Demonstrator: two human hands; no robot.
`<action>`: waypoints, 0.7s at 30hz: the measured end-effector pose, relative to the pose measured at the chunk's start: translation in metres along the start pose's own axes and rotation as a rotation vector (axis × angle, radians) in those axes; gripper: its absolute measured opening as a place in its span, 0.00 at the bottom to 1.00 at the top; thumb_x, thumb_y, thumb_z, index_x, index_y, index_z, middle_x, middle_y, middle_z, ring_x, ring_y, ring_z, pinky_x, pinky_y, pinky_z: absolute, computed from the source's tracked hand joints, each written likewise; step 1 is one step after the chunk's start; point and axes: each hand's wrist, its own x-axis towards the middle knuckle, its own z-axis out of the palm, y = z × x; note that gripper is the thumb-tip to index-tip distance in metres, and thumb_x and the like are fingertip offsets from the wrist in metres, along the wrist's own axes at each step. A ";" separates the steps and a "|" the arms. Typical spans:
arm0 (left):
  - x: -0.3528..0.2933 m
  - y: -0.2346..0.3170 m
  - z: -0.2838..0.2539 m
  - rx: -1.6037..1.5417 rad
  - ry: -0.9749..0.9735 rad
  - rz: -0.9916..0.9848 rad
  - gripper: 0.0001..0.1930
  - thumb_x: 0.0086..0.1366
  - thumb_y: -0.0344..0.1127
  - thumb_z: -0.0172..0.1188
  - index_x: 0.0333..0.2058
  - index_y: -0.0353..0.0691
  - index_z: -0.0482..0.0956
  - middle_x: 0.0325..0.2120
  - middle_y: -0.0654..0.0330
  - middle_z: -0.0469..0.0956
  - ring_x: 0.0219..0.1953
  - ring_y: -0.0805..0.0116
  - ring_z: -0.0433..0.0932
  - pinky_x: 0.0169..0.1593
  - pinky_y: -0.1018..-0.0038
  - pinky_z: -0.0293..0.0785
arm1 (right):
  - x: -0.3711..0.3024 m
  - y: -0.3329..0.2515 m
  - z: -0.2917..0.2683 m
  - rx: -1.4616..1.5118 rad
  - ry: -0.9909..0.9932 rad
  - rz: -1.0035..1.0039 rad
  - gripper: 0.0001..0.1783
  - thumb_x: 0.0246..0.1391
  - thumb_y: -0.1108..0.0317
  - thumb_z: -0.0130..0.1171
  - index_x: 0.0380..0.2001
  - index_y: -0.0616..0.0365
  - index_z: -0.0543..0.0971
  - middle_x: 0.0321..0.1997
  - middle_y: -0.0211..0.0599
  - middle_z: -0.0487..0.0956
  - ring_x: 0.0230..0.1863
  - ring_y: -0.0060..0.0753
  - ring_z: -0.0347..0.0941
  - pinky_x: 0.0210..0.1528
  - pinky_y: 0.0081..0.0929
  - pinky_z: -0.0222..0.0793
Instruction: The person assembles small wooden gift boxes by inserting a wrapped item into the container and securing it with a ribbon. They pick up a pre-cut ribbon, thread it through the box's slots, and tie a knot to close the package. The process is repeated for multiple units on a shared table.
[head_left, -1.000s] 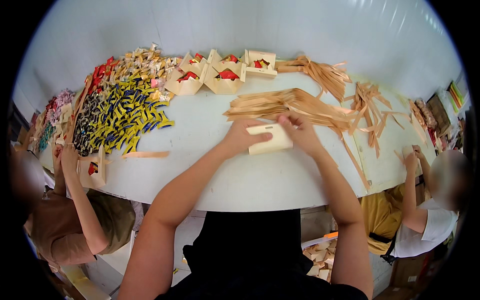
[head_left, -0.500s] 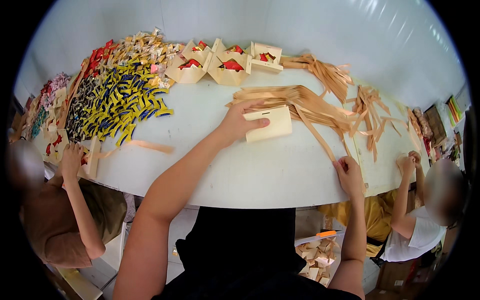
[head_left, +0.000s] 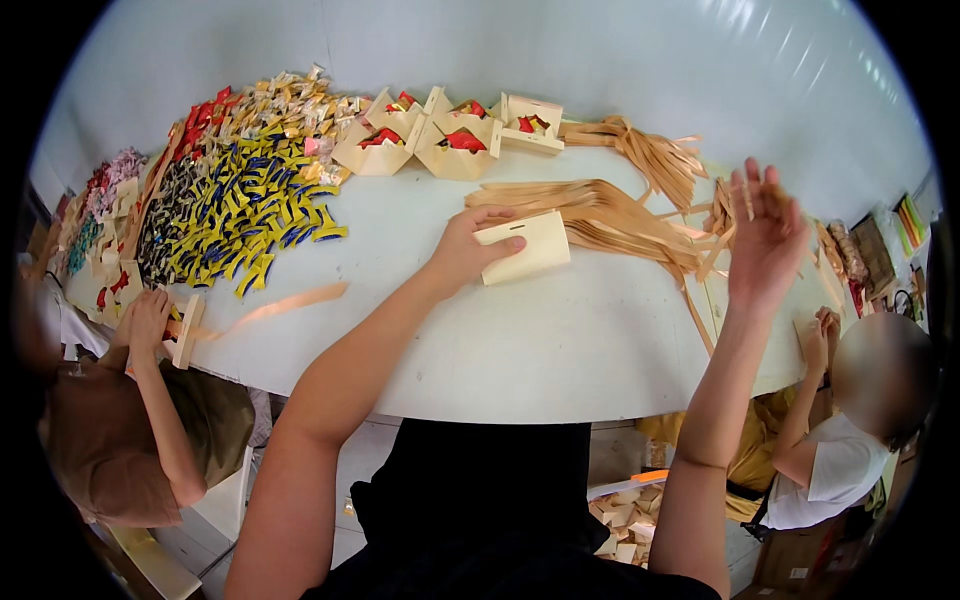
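Note:
A cream-coloured small box (head_left: 535,247) with a slot near its top edge is in my left hand (head_left: 470,250), thumb on its front face and fingers behind it. It is held above the white table, just in front of a bundle of tan ribbons (head_left: 590,205). My right hand (head_left: 766,235) is raised over the right side of the table, fingers apart and slightly blurred, with nothing visible in it. Below and left of that hand, a loose ribbon end (head_left: 697,318) hangs toward the table's near edge.
Open boxes with red-wrapped pieces (head_left: 463,143) stand at the back, beside heaped yellow-and-blue wrapped sweets (head_left: 250,200). A second ribbon bundle (head_left: 640,150) lies behind. Co-workers sit left (head_left: 120,430) and right (head_left: 835,470). A bin of boxes (head_left: 628,520) is below the table.
My right hand has let go of the ribbon near the front edge and moved up and to the right, opening. My left hand has shifted slightly left with the box, which is now tilted.

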 end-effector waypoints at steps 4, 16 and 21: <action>0.003 -0.004 -0.006 -0.017 0.055 -0.029 0.28 0.62 0.35 0.79 0.59 0.33 0.81 0.52 0.54 0.85 0.51 0.69 0.84 0.56 0.70 0.81 | 0.032 0.002 0.015 0.167 0.003 -0.013 0.22 0.78 0.53 0.51 0.48 0.63 0.82 0.49 0.37 0.82 0.57 0.38 0.76 0.72 0.47 0.68; 0.002 -0.012 -0.008 0.233 -0.056 0.008 0.29 0.60 0.39 0.80 0.59 0.37 0.85 0.50 0.58 0.88 0.52 0.73 0.83 0.58 0.73 0.79 | 0.018 0.056 0.008 0.029 0.160 0.324 0.10 0.76 0.62 0.58 0.49 0.57 0.79 0.42 0.28 0.82 0.37 0.22 0.77 0.42 0.21 0.74; 0.008 -0.026 0.000 0.241 -0.032 0.160 0.28 0.61 0.39 0.80 0.59 0.37 0.85 0.52 0.58 0.88 0.54 0.73 0.82 0.60 0.72 0.77 | 0.069 -0.075 -0.019 0.097 0.018 -0.052 0.08 0.78 0.70 0.51 0.41 0.61 0.74 0.37 0.29 0.71 0.35 0.22 0.65 0.36 0.21 0.65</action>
